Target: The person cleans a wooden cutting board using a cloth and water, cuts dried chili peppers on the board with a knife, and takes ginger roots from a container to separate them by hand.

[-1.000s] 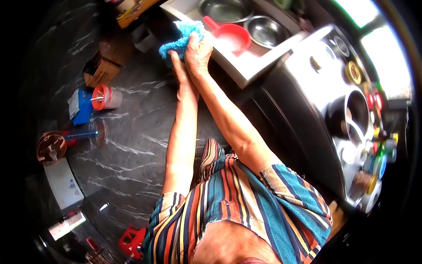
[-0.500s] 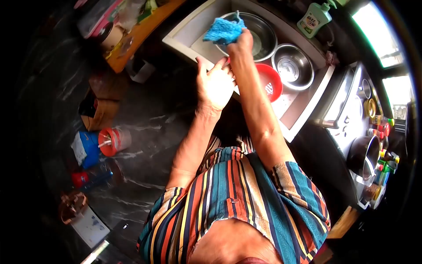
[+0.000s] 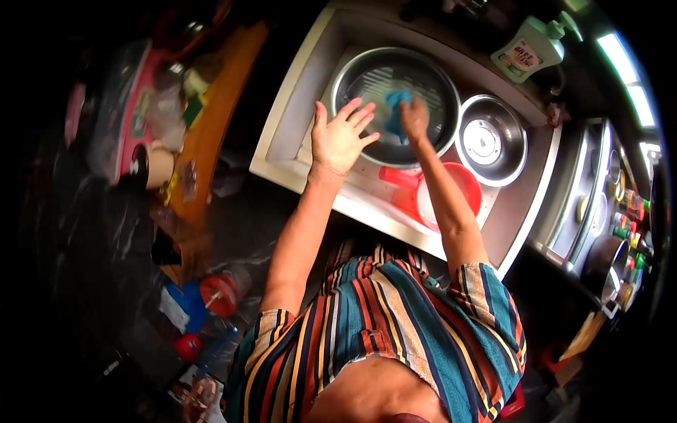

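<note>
1. The right hand (image 3: pixel 416 120) grips a crumpled blue cloth (image 3: pixel 397 127), its fingers closed around it; both are blurred.
2. The cloth is over the inside of a large round metal basin (image 3: pixel 434 79); whether it touches the bottom cannot be told.
3. The left hand (image 3: pixel 337 143) is open and holds nothing, palm facing up towards the camera and fingers spread, in front of the basin's near left edge; contact with the rim cannot be told.
4. The basin lies in a pale rectangular sink (image 3: pixel 288 134), with bands of light showing on its inside.
5. Near the sink's front wall is a red dipper (image 3: pixel 467 187), its handle pointing left; the right forearm passes above it.
6. A smaller metal bowl (image 3: pixel 511 151) lies just right of the basin, also in the sink.
7. Behind the sink stands a pale green pump bottle (image 3: pixel 525 56) with a label.
8. To the right is a stove (image 3: pixel 575 190), with a dark pot (image 3: pixel 599 262) near its front end.
9. On the left, an orange-brown wooden worktop (image 3: pixel 224 116) carries mixed items.
10. Below, a red bucket (image 3: pixel 220 295) lies beside a blue bag (image 3: pixel 185 307) on the dark floor.
</note>
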Tool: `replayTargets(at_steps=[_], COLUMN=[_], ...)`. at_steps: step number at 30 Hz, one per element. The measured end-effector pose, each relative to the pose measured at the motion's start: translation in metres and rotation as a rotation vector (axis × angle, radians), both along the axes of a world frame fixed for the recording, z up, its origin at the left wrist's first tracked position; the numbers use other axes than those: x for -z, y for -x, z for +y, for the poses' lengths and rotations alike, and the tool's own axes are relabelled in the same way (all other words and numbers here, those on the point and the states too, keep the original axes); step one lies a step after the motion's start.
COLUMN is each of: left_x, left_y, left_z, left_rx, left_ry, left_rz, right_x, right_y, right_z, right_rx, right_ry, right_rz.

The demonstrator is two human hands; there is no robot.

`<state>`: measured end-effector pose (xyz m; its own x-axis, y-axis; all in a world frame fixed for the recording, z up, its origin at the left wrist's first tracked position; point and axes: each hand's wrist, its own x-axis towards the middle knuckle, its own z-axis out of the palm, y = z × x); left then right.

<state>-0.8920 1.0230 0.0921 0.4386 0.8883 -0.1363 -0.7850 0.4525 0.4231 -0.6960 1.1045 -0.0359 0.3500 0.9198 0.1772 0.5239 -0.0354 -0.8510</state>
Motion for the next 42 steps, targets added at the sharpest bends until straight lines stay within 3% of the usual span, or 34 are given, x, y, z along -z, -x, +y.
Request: replayTargets(at_steps=[1, 2, 3, 5, 7, 10, 12, 14, 15, 16, 18, 19, 20, 21, 23, 24, 26, 27, 29, 30, 31, 32, 33, 34, 35, 36, 37, 38, 39, 41, 42], left_x=[0.014, 0.035, 0.062, 0.102, 0.139, 0.187, 0.207, 0.237, 0.259, 0.319, 0.308, 0.301, 0.295, 0.282, 0.286, 0.283, 0.287, 0.288, 0.284, 0.279, 0.279, 0.281, 0.284, 0.306, 0.321, 0.332, 0.324, 0.316, 0.301, 0.249, 0.218], left_y=[0.005, 0.008, 0.01, 0.011, 0.026, 0.007, -0.011, -0.03, -0.036, -0.042, -0.053, -0.06, -0.064, -0.07, -0.081, -0.087, -0.091, -0.091, -0.095, -0.093, -0.085, -0.077, -0.071, -0.07, -0.071, -0.074, -0.076, -0.073, -0.071, -0.076, -0.077], left_z=[0.014, 0.032, 0.051, 0.076, 0.1, 0.14, 0.153, 0.172, 0.178, 0.187, 0.19, 0.194, 0.201, 0.204, 0.214, 0.216, 0.21, 0.202, 0.193, 0.186, 0.177, 0.168, 0.162, 0.152, 0.144, 0.141, 0.132, 0.118, 0.105, 0.06, 0.038], left_rx=[-0.01, -0.004, -0.033, -0.082, -0.062, -0.011, -0.059, -0.085, -0.099, -0.177, -0.201, -0.207, -0.222, -0.227, -0.231, -0.237, -0.249, -0.257, -0.275, -0.302, -0.337, -0.402, -0.492, -0.493, -0.469, -0.449, -0.44, -0.076, 0.273, 0.425, 0.383], left_ry=[0.002, 0.041, 0.145, 0.288, 0.276, 0.322, 0.533, 0.643, 0.744, 0.488, 0.608, 0.657, 0.695, 0.734, 0.784, 0.812, 0.844, 0.861, 0.843, 0.763, 0.509, 0.279, -0.295, -0.293, -0.203, -0.115, -0.12, 0.062, 0.23, -0.085, -0.172], left_rz=[0.076, 0.115, 0.143, 0.216, 0.223, 0.312, 0.479, 0.476, 0.477, 0.339, 0.335, 0.342, 0.328, 0.331, 0.34, 0.346, 0.375, 0.384, 0.503, 0.646, 0.912, 1.196, 1.669, 1.649, 1.394, 1.14, 1.143, 0.526, -0.102, -0.098, -0.015], right_x=[0.029, 0.055, 0.074, 0.059, 0.101, 0.143, 0.198, 0.138, 0.106, 0.078, 0.04, 0.004, -0.003, -0.007, -0.021, -0.047, -0.01, 0.07, 0.131, 0.15, 0.159, 0.169, 0.174, 0.179, 0.183, 0.189, 0.199, 0.21, 0.21, 0.205, 0.198], right_y=[0.01, 0.008, 0.005, -0.004, -0.023, -0.067, -0.072, -0.006, 0.016, 0.034, 0.067, 0.086, 0.097, 0.101, 0.108, 0.127, 0.108, 0.069, 0.023, 0.005, -0.009, -0.023, -0.036, -0.046, -0.044, -0.044, -0.042, -0.035, -0.028, -0.019, -0.015], right_z=[-0.002, -0.001, -0.003, 0.004, 0.038, 0.082, 0.078, 0.057, 0.04, 0.026, -0.008, -0.03, -0.045, -0.057, -0.058, -0.035, 0.003, -0.003, 0.021, 0.021, 0.02, 0.022, 0.025, 0.02, 0.017, 0.017, 0.016, 0.021, 0.023, 0.02, 0.023], right_rx=[-0.083, -0.358, -0.593, -0.661, -0.551, -0.07, -0.037, -0.146, -0.326, -0.441, -0.56, -0.477, -0.614, -0.613, -0.711, -0.204, 0.003, -0.326, -0.312, -0.095, 0.121, 0.133, 0.307, 0.464, 0.468, 0.421, 0.354, 0.381, 0.387, 0.316, 0.328], right_ry=[0.012, 0.197, 0.151, 0.615, 0.303, 0.148, 0.049, 0.286, 0.26, 0.214, -0.019, -0.095, -0.255, -0.214, -0.487, 0.195, 0.132, -0.611, -0.259, -0.236, -0.207, -0.194, -0.076, 0.026, -0.052, 0.054, 0.157, 0.077, 0.072, 0.025, 0.017], right_rz=[-0.125, -0.165, -0.191, 0.162, 0.292, -0.139, 0.01, 1.318, 1.585, 1.753, 1.573, 1.476, 1.139, 0.864, 0.369, 0.342, 0.077, -0.14, -0.101, -0.124, -0.147, -0.154, 0.083, 0.311, 0.05, 0.465, 0.883, 1.337, 1.344, 1.693, 1.695])
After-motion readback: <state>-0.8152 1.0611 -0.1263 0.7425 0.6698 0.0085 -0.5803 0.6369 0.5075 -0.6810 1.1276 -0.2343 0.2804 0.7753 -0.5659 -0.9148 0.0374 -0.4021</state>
